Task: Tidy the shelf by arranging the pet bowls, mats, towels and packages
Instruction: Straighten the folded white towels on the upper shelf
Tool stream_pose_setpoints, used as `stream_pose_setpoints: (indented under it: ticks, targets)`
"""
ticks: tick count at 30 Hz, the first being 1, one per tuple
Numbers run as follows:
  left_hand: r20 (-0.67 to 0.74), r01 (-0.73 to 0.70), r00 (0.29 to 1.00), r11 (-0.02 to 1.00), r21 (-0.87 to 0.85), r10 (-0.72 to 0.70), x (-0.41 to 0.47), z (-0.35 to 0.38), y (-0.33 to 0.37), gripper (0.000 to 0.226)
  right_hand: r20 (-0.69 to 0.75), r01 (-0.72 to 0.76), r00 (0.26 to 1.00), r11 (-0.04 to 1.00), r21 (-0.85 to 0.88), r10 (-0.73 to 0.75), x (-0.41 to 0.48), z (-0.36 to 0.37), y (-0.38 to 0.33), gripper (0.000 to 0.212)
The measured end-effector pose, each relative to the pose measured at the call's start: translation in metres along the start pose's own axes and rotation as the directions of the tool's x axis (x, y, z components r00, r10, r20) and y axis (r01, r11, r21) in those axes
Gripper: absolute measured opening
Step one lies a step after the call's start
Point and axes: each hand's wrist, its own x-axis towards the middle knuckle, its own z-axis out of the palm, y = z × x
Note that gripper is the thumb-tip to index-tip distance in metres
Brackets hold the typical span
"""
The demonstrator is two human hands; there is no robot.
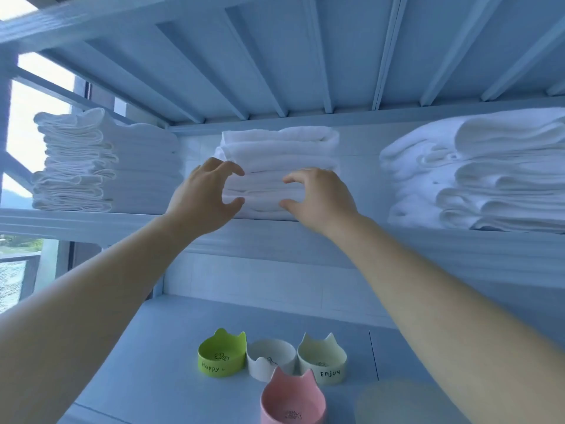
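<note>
head view, nearest first: a pink bowl [292, 399] sits on the lower shelf [171, 325], well below the middle towel stack [281, 145]. a green bowl [221, 353], a white bowl [270, 358] and a cream bowl [321, 359] form a close row just behind it, likely grouped as one set. both arms reach up to the middle towel stack. the left hand [204, 197] and the right hand [321, 200] each curve into a spread c, thumb low and fingers high, pinching nothing. i cannot tell whether the fingertips touch the cloth. they frame the stack's front, seemingly to square or lift it. a left towel stack [104, 160] and a looser right towel stack [489, 169] flank it, well apart, on the same upper shelf [76, 221].
</note>
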Motion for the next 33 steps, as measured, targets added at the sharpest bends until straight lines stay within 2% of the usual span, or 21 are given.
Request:
stream_pose_setpoints:
  ticks: [6, 9, 12, 15, 19, 21, 29, 33]
  targets:
    - [0.045, 0.026, 0.999, 1.000, 0.000, -0.026, 0.012, -0.010, -0.042, 0.059, 0.067, 0.015, 0.998, 0.998, 0.063, -0.019, 0.020, 0.027, -0.039, 0.060]
    - [0.150, 0.026, 0.989, 0.995, -0.095, -0.012, 0.015, -0.009, -0.057, 0.067, 0.075, -0.009, 0.997, 0.998, 0.056, 0.004, 0.026, 0.041, -0.049, 0.060]
    - [0.207, 0.012, 0.978, 0.985, -0.174, 0.025, 0.012, -0.006, -0.064, 0.065, 0.085, -0.032, 0.996, 0.999, 0.024, 0.030, 0.031, 0.051, -0.056, 0.059]
    - [0.150, -0.018, 0.988, 0.985, -0.170, 0.044, 0.009, -0.002, -0.065, 0.053, 0.087, -0.076, 0.993, 0.997, -0.003, 0.076, 0.032, 0.057, -0.059, 0.049]
    - [0.039, -0.028, 0.999, 0.987, -0.160, 0.035, 0.005, 0.002, -0.059, 0.043, 0.062, -0.093, 0.993, 0.994, -0.049, 0.096, 0.030, 0.056, -0.061, 0.017]
    - [0.008, -0.017, 1.000, 0.984, -0.180, 0.019, 0.004, 0.001, -0.056, 0.042, 0.047, -0.087, 0.995, 0.994, -0.066, 0.090, 0.028, 0.052, -0.060, 0.008]
    - [-0.065, -0.111, 0.993, 0.967, -0.229, 0.099, 0.004, 0.005, -0.014, 0.041, -0.067, -0.181, 0.983, 0.974, -0.139, 0.173, 0.015, 0.027, -0.035, 0.006]
    - [0.051, -0.183, 0.975, 0.910, -0.372, 0.216, 0.005, 0.011, 0.013, 0.038, -0.097, -0.281, 0.959, 0.937, -0.207, 0.267, 0.005, 0.011, -0.014, 0.006]
